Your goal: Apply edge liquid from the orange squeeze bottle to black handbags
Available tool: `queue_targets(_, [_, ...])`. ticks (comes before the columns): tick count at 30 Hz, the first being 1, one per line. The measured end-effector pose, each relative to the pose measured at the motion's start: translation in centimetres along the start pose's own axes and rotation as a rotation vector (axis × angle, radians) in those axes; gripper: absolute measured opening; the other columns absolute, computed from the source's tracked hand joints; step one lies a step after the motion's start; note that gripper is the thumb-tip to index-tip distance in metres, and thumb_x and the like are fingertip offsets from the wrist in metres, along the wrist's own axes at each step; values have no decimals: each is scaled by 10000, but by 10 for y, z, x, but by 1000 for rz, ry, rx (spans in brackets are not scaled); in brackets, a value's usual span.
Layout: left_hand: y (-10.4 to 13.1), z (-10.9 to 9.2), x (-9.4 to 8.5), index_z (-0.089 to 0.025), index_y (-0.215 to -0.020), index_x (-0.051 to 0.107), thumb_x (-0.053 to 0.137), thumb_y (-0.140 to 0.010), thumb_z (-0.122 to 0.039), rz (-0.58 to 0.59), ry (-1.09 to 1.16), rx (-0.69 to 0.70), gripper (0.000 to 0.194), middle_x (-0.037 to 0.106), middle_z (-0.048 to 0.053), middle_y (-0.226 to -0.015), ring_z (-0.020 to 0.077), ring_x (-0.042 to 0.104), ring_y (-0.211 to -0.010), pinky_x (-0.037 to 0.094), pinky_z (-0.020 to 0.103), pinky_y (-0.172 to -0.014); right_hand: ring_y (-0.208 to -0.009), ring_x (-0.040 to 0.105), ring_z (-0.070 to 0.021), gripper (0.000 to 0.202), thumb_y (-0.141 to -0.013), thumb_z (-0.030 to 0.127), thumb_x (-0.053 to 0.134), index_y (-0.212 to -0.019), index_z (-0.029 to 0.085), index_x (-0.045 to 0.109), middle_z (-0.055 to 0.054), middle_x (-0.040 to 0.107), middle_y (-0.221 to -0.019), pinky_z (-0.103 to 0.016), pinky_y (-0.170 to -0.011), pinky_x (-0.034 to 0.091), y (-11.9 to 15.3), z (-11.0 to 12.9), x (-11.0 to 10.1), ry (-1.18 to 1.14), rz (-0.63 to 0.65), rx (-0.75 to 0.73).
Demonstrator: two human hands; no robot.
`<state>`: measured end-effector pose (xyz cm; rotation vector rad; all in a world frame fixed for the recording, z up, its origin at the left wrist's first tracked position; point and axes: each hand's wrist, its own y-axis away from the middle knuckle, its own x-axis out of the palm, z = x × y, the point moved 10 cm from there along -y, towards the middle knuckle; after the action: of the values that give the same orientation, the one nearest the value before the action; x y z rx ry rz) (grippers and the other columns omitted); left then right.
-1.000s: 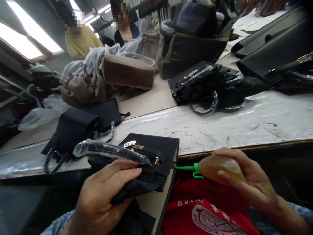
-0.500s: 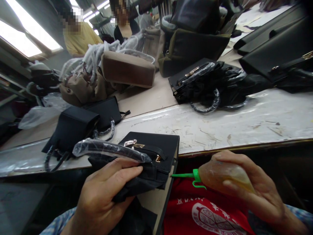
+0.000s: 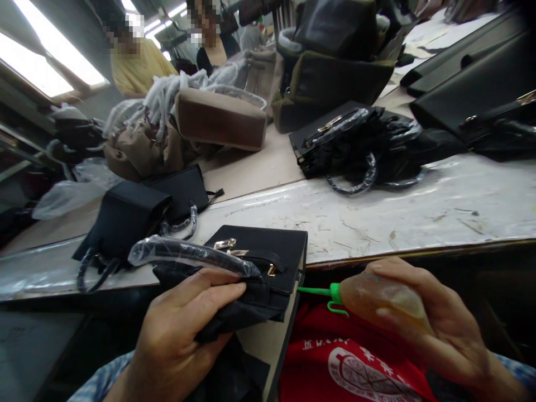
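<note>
My left hand [image 3: 184, 329] is closed on a black handbag [image 3: 268, 245], pinching its dark lining near the opening. The bag has gold hardware and a handle [image 3: 188, 257] wrapped in clear plastic. Its right side shows a pale inner edge. In my right hand [image 3: 439, 324] is a squeeze bottle [image 3: 377, 298] of amber liquid, lying nearly level. The bottle's thin green nozzle [image 3: 316, 291] points left, its tip at the bag's right edge. Whether liquid comes out cannot be made out.
Two black bags [image 3: 129, 209] lie on the table [image 3: 355, 218] at left. Brown bags [image 3: 221, 120] and an olive bag [image 3: 335, 84] are piled behind. More black bags [image 3: 352, 142] sit at right. A red apron [image 3: 326, 363] covers my lap. Two people stand beyond the table.
The bottle in my right hand has tilted slightly, and its nozzle tip has moved a little up and right along the bag's edge. My left hand and the bag have hardly moved.
</note>
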<state>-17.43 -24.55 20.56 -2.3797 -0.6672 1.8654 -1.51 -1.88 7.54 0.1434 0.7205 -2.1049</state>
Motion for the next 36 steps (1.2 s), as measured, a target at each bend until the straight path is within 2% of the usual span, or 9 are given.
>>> queue_targets(3, [0, -1, 0, -207, -1175, 720, 634, -953, -129, 8, -14, 9, 251, 784, 58, -1125, 160, 780, -1015, 643, 215, -924, -801, 753, -235, 368, -971, 297, 691, -1332, 303, 620, -64, 723, -1055, -298, -655, 652, 2, -3, 7, 12, 44, -39])
queue_targets(7, [1, -1, 1, -207, -1174, 720, 627, -957, -153, 4, -17, 19, 242, 781, 60, -1110, 164, 780, -999, 649, 219, -912, -764, 731, -224, 405, -942, 305, 736, -1327, 287, 613, -60, 719, -1033, -287, -614, 631, 4, -17, 3, 71, -25, 5])
queue_targets(11, [-1, -2, -2, -204, -1173, 718, 637, -948, -136, -20, -14, 14, 249, 780, 66, -1116, 168, 777, -1007, 648, 229, -924, -789, 750, -229, 374, -956, 302, 713, -1319, 296, 623, -54, 733, -1034, -293, -676, 659, 1, -6, -2, 74, -57, -19])
queue_targets(15, [-2, -3, 0, -195, -1172, 719, 644, -924, -105, -12, -12, 6, 274, 779, 78, -1126, 181, 775, -1023, 650, 245, -927, -807, 776, -243, 356, -957, 352, 704, -1304, 304, 643, -54, 750, -1047, -289, -684, 677, 5, 3, -1, 50, 19, 8])
queue_targets(19, [-1, -2, 1, -194, -1173, 717, 648, -919, -91, -5, -5, -3, 283, 778, 79, -1132, 185, 772, -1037, 651, 258, -934, -1010, 789, -315, 403, -959, 429, 689, -1341, 301, 666, -84, 761, -1192, -336, -797, 694, 20, -3, -6, 60, 35, 29])
queue_targets(23, [0, -1, 0, -191, -1182, 715, 652, -928, -104, -15, 0, -7, 277, 770, 82, -1140, 182, 765, -1048, 648, 263, -945, -908, 800, -282, 468, -916, 378, 740, -1374, 330, 658, -60, 770, -1165, -319, -754, 695, 30, -18, -5, 47, 48, 103])
queue_targets(28, [-1, -2, 1, -195, -1194, 711, 660, -920, -105, -15, 4, -12, 293, 768, 89, -1156, 197, 765, -1057, 656, 282, -936, -1052, 790, -350, 447, -938, 449, 693, -1369, 334, 678, -75, 764, -1246, -371, -826, 703, 31, -14, -4, -6, 54, 111])
queue_targets(33, [-2, -5, 2, -189, -1181, 714, 658, -903, -78, -25, 1, -25, 305, 768, 87, -1152, 199, 764, -1068, 651, 286, -956, -900, 812, -314, 486, -899, 372, 756, -1377, 373, 664, -44, 785, -1147, -313, -656, 699, 31, -12, -1, -28, 85, 135])
queue_targets(36, [-2, -5, 4, -186, -1172, 719, 662, -903, -83, -17, 0, -21, 293, 770, 87, -1148, 203, 765, -1072, 650, 293, -966, -1013, 799, -367, 473, -904, 446, 720, -1370, 365, 689, -62, 781, -1228, -391, -767, 720, 31, -6, -5, 13, 42, 120])
